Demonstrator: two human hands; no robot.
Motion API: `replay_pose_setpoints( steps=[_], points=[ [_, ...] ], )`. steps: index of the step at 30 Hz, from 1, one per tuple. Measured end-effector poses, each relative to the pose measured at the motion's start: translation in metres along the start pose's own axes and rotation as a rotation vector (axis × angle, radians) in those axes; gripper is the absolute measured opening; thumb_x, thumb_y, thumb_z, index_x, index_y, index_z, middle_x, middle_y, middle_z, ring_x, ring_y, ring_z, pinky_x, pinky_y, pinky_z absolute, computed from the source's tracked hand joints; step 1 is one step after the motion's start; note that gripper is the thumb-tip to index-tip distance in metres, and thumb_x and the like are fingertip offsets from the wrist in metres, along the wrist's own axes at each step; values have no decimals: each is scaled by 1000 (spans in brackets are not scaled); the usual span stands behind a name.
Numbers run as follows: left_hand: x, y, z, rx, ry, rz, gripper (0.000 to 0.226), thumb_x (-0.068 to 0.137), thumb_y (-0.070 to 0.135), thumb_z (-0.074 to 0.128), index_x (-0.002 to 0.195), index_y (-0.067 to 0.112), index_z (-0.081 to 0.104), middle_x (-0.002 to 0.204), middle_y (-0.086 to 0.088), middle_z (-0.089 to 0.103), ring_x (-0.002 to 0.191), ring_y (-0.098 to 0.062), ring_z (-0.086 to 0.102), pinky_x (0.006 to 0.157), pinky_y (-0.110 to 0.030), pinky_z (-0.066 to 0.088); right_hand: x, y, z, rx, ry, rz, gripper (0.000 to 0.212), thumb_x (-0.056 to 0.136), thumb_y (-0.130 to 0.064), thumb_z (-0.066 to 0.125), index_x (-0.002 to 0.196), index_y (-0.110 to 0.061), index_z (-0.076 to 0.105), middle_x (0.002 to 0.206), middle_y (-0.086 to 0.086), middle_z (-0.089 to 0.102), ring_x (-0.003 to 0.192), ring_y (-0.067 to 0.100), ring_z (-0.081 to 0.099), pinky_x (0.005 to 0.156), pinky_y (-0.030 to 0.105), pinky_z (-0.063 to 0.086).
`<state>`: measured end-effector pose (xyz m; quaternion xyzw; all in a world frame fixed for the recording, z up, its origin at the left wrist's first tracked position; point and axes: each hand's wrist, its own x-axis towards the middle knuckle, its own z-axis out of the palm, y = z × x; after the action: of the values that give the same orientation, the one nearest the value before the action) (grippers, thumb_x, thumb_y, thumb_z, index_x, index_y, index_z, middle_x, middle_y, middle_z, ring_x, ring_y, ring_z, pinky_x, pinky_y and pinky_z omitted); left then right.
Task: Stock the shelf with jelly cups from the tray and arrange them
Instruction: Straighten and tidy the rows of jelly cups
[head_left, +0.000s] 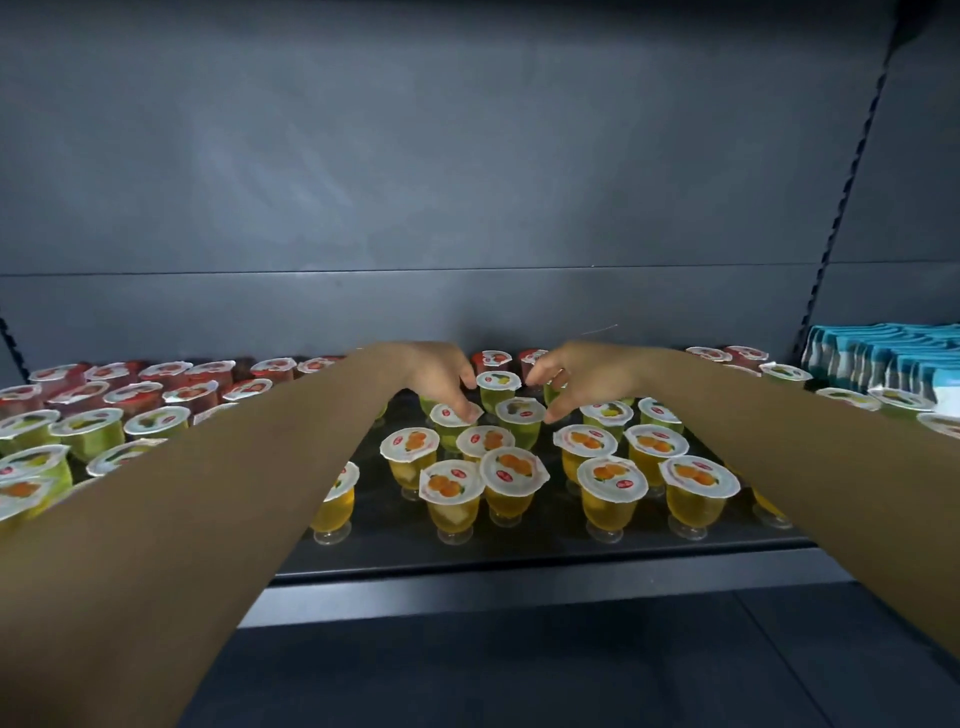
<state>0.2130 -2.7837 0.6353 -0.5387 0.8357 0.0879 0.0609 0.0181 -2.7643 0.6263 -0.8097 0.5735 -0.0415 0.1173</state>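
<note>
At frame centre, green jelly cups (521, 422) stand on the dark shelf (545, 564), orange cups (514, 486) in front, red cups (171, 387) at left. Left hand (441, 376) rests curled fingertips on a green cup's lid (452, 415); right hand (582, 376) curls beside another, its grasp hidden. Forearms cover several cups. Blue packets (883, 358) are cut off at right.
</note>
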Motion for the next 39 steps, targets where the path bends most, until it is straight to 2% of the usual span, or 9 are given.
replay_pose_setpoints(
  steps=[8,15,23,29,34,39],
  points=[
    [15,-7,2,2,-37,66,46,89,31,62,132,18,55,135,2,53,122,-19,50,94,-24,38,28,1,7,35,-68,-56,54,83,-15,72,134,-20,52,138,-3,52,124,17,51,97,30,45],
    [23,-13,3,-49,-32,72,39,88,29,63,126,17,61,130,2,58,117,-18,53,96,-27,41,34,4,10,61,-98,-77,52,84,-14,71,133,-17,53,135,-2,55,122,16,54,96,28,46],
    [23,-26,2,5,-20,51,38,87,32,64,124,21,63,129,4,59,112,-16,53,87,-23,37,44,0,14,41,-74,-61,52,83,-20,72,132,-19,56,134,-3,56,119,16,54,100,32,48],
    [14,-41,-2,67,-22,57,39,88,31,63,126,24,60,133,4,54,120,-18,49,90,-23,34,55,-12,15,-11,-58,-44,51,82,-27,73,130,-23,57,136,-3,53,120,20,52,99,36,48],
    [9,-57,-3,68,-56,62,39,86,30,66,124,24,61,131,5,56,117,-16,51,97,-27,39,61,-25,18,-20,-48,-57,47,85,-24,70,130,-20,57,137,-2,52,122,20,51,96,30,43],
    [2,-75,-2,44,-43,34,40,87,28,66,126,24,60,133,6,53,119,-17,49,94,-24,37,70,-40,21,-17,-54,-60,51,83,-26,72,131,-17,57,135,-1,55,119,20,53,89,24,42]
  ],
)
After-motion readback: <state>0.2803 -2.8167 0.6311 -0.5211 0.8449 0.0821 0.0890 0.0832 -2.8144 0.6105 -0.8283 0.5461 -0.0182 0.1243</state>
